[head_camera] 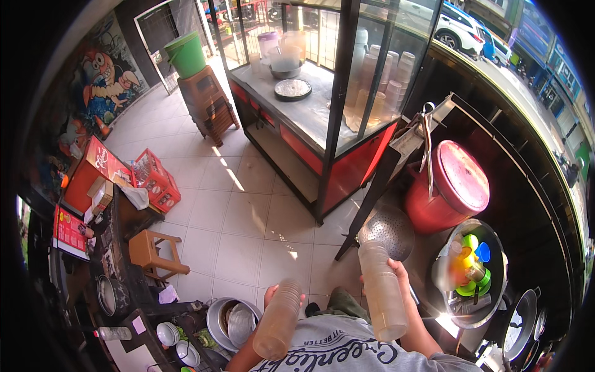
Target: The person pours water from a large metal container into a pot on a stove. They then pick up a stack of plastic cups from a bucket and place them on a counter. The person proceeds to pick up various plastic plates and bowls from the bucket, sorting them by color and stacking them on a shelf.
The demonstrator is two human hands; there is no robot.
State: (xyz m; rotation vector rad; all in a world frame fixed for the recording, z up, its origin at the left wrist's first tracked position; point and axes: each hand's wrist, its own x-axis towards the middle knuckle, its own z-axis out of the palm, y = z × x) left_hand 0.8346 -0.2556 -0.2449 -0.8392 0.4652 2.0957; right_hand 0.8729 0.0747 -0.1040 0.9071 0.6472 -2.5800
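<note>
My left hand (269, 294) grips a stack of nested clear plastic cups (279, 321), tilted in front of my shirt. The cups hide most of its fingers. In my right hand (401, 275) is a second stack of translucent cups (382, 293), a little higher and to the right. Both stacks are held apart, with their closed bases toward me. Ahead stands a glass-sided food cart (307, 121) with a grey top. Behind its glass, more cup stacks (379, 83) stand at the right end.
A large metal basin (499, 297) of colourful cups lies at right, below a red lidded drum (430, 200). A perforated metal strainer (386, 232) hangs beside a dark slanted post (367, 214). At left are a brown stool (151, 253), metal pots (232, 304) and a red bottle crate (162, 186).
</note>
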